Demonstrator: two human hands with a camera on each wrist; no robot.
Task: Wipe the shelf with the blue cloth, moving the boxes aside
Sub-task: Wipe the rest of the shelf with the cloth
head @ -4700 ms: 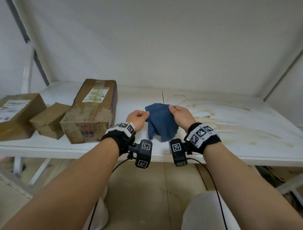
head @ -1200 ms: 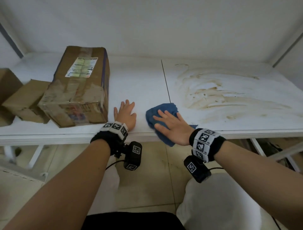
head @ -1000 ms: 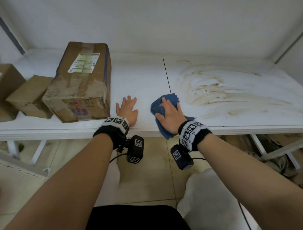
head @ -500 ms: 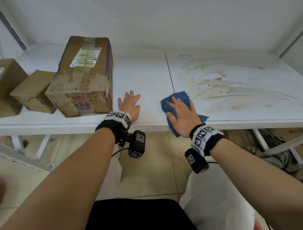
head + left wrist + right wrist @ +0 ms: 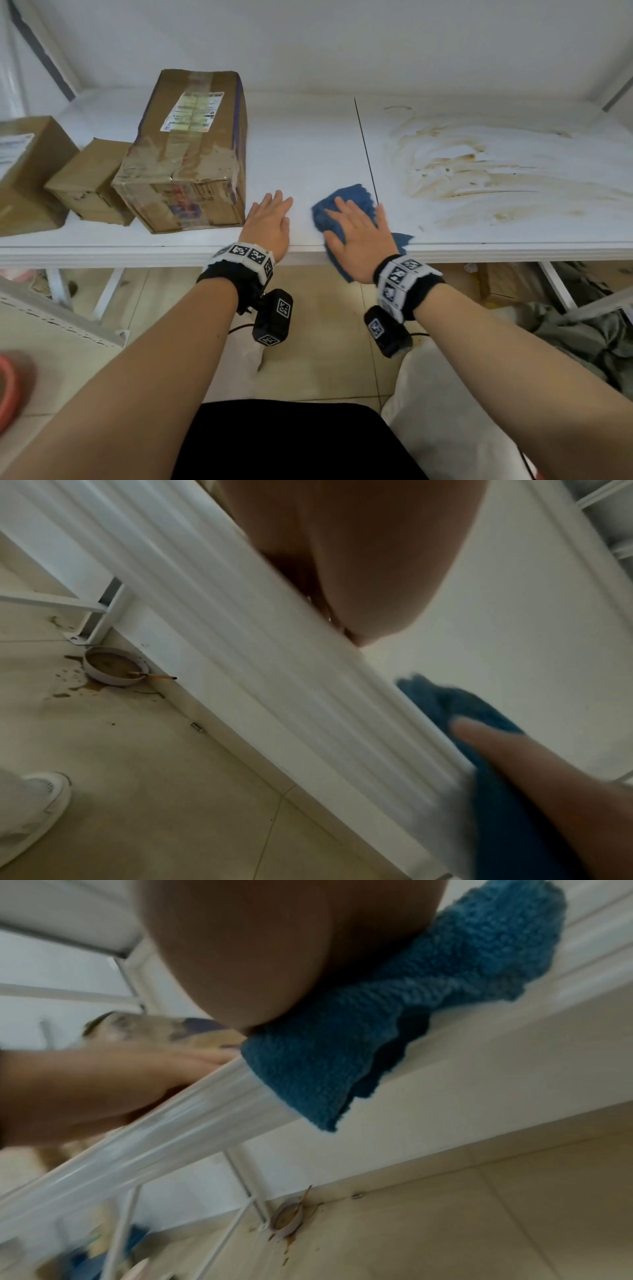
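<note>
The blue cloth (image 5: pixel 356 205) lies on the white shelf (image 5: pixel 308 150) near its front edge, one corner hanging over the lip (image 5: pixel 308 1069). My right hand (image 5: pixel 356 233) presses flat on the cloth with fingers spread. My left hand (image 5: pixel 270 222) rests flat on the bare shelf just left of the cloth, beside the large taped cardboard box (image 5: pixel 188 154). Two smaller boxes, one (image 5: pixel 89 181) and another (image 5: pixel 24 171), stand further left. Brown smeared stains (image 5: pixel 479 171) cover the right half of the shelf. In the left wrist view the cloth (image 5: pixel 462 710) shows under my right thumb.
The shelf's back wall (image 5: pixel 308 44) and side posts close it in. Below the shelf, a small bowl (image 5: pixel 113 669) with brown liquid and a stick sits on the tiled floor amid splashes. Grey fabric (image 5: pixel 582 335) lies on the floor at lower right.
My right hand with the cloth has slid a little to the left along the front edge. The left hand stays flat beside the large box.
</note>
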